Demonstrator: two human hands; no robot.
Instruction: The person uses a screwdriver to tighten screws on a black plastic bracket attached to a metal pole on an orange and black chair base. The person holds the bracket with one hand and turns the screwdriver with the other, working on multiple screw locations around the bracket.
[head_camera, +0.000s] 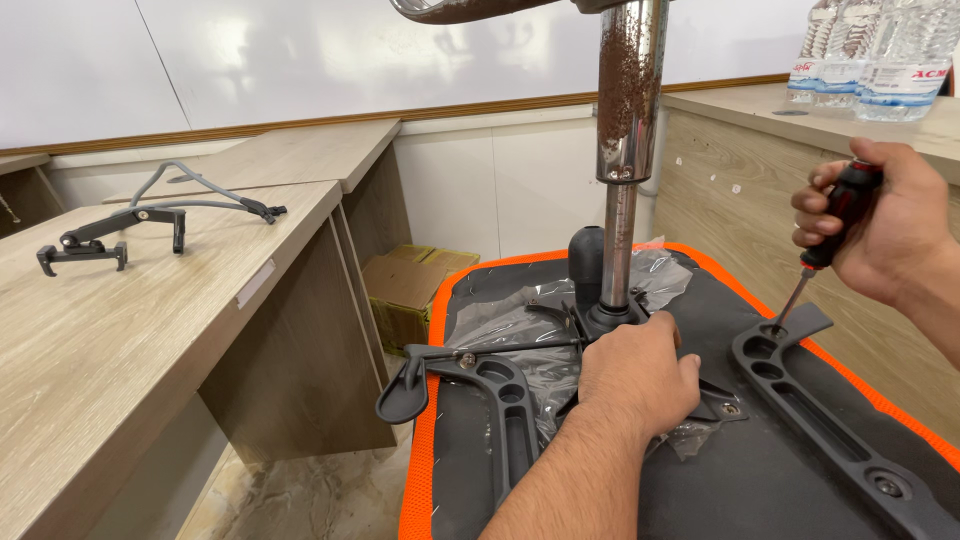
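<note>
At the upper left of the frame a loose dark metal chair mechanism part with grey levers lies on a light wooden desk, well apart from the work. Lower down, between desk and chair, a cardboard box sits on the floor. In the centre an upturned office chair seat, black with an orange mesh edge, lies underside up, with clear plastic wrap crumpled around the base plate. A black armrest bracket lies along the seat's left side. The left hand presses flat, fingers spread and curled down over the plate at the foot of the rusty chrome gas-lift column, which rises to the top of the frame; it grips nothing that shows, and its fingertips are hidden. At right, the right hand is closed tight around the black and red handle of a screwdriver, whose tip is set into the upper end of the second armrest bracket. The shaft leans at a slant, so the tip could well slip off the screw head and gouge the plastic or jab toward the bracing hand. Water bottles stand on the counter at upper right.
</note>
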